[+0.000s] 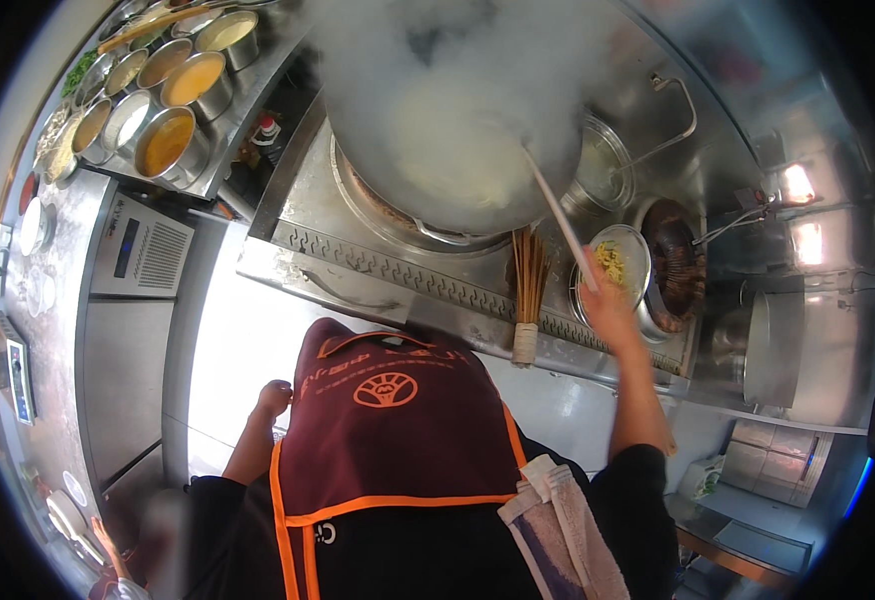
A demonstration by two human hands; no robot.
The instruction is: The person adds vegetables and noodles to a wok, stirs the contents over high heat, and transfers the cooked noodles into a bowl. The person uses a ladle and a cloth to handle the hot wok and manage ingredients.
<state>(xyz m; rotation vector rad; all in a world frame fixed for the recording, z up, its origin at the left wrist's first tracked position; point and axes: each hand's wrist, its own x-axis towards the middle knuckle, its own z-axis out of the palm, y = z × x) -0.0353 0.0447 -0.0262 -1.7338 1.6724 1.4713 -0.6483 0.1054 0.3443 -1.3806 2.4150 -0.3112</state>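
Note:
A long pale handle (557, 206) is gripped in my right hand (608, 300), its far end over a large steaming wok (437, 202). Steam veils the tool's head and much of the pale contents. Below my right wrist lies a steel bowl (636, 244) with yellow-green food. To its left a bamboo wok brush (530, 292) rests across the stove's front edge. My left hand (276, 397) hangs beside the maroon apron (400, 442), its fingers curled; whether it holds anything cannot be told.
Steel pots of sauces and seasonings (167, 142) crowd the counter at upper left. Right of the wok stand a steel pot (602, 165) and a round dark vessel (674, 262). A water spout (685, 112) reaches over the stove. At lower left, another person's hand (104, 536) is near a white container.

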